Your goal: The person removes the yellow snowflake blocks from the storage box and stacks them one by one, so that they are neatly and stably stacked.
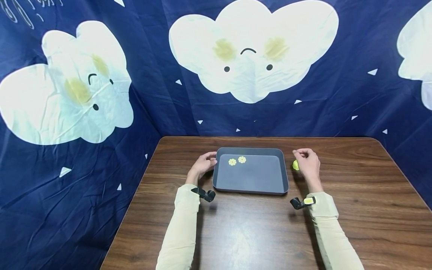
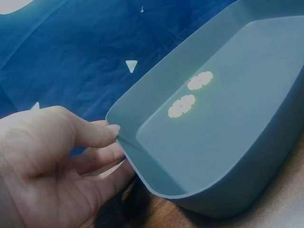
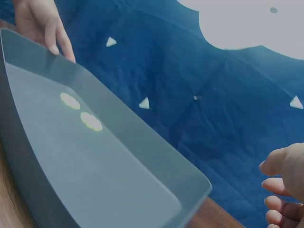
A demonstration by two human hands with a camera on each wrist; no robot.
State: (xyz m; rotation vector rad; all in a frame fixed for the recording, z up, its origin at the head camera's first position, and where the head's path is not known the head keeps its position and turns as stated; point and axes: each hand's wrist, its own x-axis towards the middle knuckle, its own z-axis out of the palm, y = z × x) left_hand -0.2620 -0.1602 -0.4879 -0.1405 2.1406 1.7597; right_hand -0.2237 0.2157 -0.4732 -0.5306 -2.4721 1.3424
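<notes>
A dark grey rectangular tray (image 1: 251, 176) lies on the wooden table. My left hand (image 1: 203, 164) grips its left end, with the thumb over the rim and the fingers against the outside wall in the left wrist view. Two flat yellow flower-shaped pieces, one on the left (image 1: 232, 162) and one on the right (image 1: 242, 159), lie side by side in the tray's far left part. Right of the tray, my right hand (image 1: 308, 164) hovers with loosely bent fingers; no object shows between them. Beside it is another yellow piece (image 1: 295, 165), partly covered by the hand.
The brown wooden table (image 1: 243, 232) extends around the tray. A dark blue cloth (image 1: 152, 75) with white clouds hangs behind and to the left, close to the table's far edge. Black camera mounts, left (image 1: 206, 195) and right (image 1: 300, 203), stick out from both wrists.
</notes>
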